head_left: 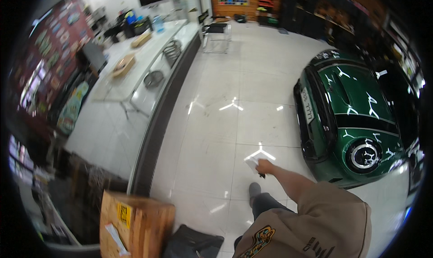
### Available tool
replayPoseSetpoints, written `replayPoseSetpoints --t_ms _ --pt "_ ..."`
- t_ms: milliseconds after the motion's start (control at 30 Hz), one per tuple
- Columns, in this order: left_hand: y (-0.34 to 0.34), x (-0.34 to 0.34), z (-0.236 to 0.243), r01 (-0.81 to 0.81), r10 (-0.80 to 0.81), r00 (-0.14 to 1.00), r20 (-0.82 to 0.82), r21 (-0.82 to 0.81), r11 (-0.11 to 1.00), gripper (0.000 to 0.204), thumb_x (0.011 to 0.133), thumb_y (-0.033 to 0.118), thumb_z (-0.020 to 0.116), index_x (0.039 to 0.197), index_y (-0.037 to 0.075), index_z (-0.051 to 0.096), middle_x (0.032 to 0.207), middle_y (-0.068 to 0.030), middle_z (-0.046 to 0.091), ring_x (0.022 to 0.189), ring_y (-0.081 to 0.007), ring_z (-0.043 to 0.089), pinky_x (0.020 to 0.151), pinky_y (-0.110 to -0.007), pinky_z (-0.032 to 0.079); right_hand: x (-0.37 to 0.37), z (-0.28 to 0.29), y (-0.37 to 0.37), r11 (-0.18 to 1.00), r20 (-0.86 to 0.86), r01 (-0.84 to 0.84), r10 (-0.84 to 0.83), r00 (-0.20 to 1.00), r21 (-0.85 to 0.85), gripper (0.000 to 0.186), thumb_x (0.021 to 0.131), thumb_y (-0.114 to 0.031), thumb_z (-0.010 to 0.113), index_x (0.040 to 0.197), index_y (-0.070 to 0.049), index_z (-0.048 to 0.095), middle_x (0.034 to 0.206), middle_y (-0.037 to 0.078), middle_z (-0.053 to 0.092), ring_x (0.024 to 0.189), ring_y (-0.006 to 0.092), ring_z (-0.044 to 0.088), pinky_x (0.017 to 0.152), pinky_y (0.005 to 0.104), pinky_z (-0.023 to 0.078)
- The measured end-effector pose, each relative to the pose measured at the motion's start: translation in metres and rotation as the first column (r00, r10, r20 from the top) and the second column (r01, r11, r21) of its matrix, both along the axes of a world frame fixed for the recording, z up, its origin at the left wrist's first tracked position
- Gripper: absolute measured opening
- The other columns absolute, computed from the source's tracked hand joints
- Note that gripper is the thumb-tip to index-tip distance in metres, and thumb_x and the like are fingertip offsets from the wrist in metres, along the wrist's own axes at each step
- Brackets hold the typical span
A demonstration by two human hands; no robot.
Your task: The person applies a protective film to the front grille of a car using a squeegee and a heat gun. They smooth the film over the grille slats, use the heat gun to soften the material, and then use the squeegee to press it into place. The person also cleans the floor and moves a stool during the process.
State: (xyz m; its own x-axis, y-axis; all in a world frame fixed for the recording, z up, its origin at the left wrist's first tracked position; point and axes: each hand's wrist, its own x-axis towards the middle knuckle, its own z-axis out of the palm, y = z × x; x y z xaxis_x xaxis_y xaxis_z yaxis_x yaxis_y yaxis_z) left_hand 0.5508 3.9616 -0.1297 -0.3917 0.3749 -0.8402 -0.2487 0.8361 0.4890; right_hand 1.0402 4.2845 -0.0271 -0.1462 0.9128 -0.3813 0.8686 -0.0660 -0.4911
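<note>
My right hand [265, 167], at the end of a bare forearm stretched forward over the tiled floor, is closed. A thin, pale, flat thing [252, 162] sticks out of it to the left, like a folded sheet of paper or a cloth; its exact kind does not show. Below the fingers a small dark piece [262, 175] juts out, too small to name. Nothing else touches this hand. Under it my grey shoe [255, 189] shows on the floor. My left hand is out of the picture.
A green car [349, 88] with dark stripes stands at the right. At lower left are a wooden crate [153, 222] and a black bag [196, 242]. Along the left runs a low dark ledge [158, 122], with a white table [106, 88] beyond. A chair [216, 30] stands farther back.
</note>
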Motion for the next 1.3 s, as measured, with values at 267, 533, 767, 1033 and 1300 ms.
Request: replayPoseSetpoints --t_ms 267,533,767,1033,1300 --pt "0.264 0.087 0.018 0.549 -0.55 0.835 -0.031 -0.018 0.835 0.031 0.098 0.015 0.045 0.126 0.004 0.05 0.073 -0.0093 0.056 0.055 -0.0162 0.052 0.046 -0.034 0.046 0.238 -0.002 -0.066 0.787 0.372 0.417 -0.258 0.892 -0.454 0.031 0.082 -0.018 0.055 0.103 -0.001 0.071 0.113 0.021 0.067 0.103 0.0357 0.066 0.086 0.0462 0.053" --pt "0.63 0.218 0.091 0.71 -0.735 0.678 0.011 0.25 0.659 0.042 0.09 0.006 0.04 0.132 0.006 0.048 0.071 -0.0108 0.057 0.044 -0.0129 0.045 0.037 -0.029 0.04 0.335 0.023 0.045 0.631 0.343 0.759 -0.686 0.642 -0.158 0.035 0.075 -0.026 0.058 0.087 0.004 0.071 0.086 0.025 0.069 0.082 0.0378 0.07 0.075 0.047 0.055" --pt "0.771 0.207 0.012 0.979 -0.986 0.162 0.048 -0.129 0.155 0.018 0.094 0.013 0.048 0.102 -0.001 0.057 0.067 -0.0136 0.059 0.047 -0.0228 0.054 0.039 -0.038 0.042 0.269 0.035 0.171 0.595 0.26 0.76 -0.715 0.649 -0.26 0.036 0.082 -0.028 0.056 0.09 0.006 0.066 0.1 0.028 0.067 0.094 0.0422 0.065 0.087 0.0484 0.051" --pt "1.027 0.299 0.027 0.962 -0.995 0.095 -0.03 -0.253 0.099 0.016 0.094 0.016 0.052 0.097 0.0 0.055 0.067 -0.0138 0.059 0.053 -0.0218 0.058 0.042 -0.036 0.045 0.327 0.039 0.312 0.379 0.259 0.855 -0.839 0.479 -0.354 0.042 0.079 -0.031 0.057 0.1 0.004 0.068 0.096 0.026 0.069 0.093 0.0399 0.067 0.086 0.0461 0.052" --pt "1.297 0.499 0.087 0.911 -0.907 0.405 -0.111 0.126 0.392 0.018 0.095 0.012 0.05 0.107 0.001 0.057 0.073 -0.0105 0.058 0.055 -0.0185 0.054 0.047 -0.032 0.048 0.514 -0.079 0.542 0.573 0.296 0.702 -0.644 0.705 -0.424 0.034 0.08 -0.028 0.057 0.094 -0.003 0.073 0.097 0.022 0.07 0.087 0.0409 0.067 0.081 0.0476 0.053"
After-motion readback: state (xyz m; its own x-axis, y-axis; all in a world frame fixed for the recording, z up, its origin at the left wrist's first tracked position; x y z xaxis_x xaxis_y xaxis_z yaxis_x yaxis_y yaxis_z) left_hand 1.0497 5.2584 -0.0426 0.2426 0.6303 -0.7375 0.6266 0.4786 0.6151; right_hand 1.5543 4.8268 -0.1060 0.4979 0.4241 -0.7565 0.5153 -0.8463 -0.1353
